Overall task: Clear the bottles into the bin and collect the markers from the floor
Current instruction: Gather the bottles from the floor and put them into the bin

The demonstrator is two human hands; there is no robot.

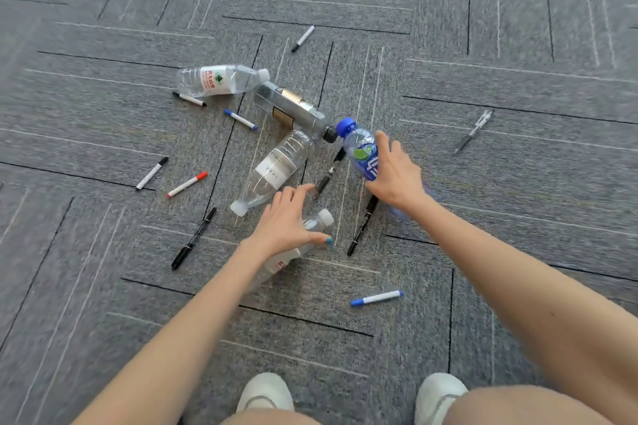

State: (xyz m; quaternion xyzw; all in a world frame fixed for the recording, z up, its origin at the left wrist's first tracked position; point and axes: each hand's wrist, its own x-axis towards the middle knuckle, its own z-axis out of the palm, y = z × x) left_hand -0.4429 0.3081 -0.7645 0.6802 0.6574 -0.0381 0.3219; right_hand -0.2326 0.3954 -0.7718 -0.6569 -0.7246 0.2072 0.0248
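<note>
1 blue-capped bottle [360, 148] in right hand [393, 176].

clear glossy plastic bottles [276, 169], matt grey woven carpet [483, 45], smooth plastic markers [187, 184], white shoes [266, 393]

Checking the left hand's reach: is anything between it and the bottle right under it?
Nothing visible. The left hand is directly over the bottle, fingers spread; a black marker lies beside it on the carpet.
</note>
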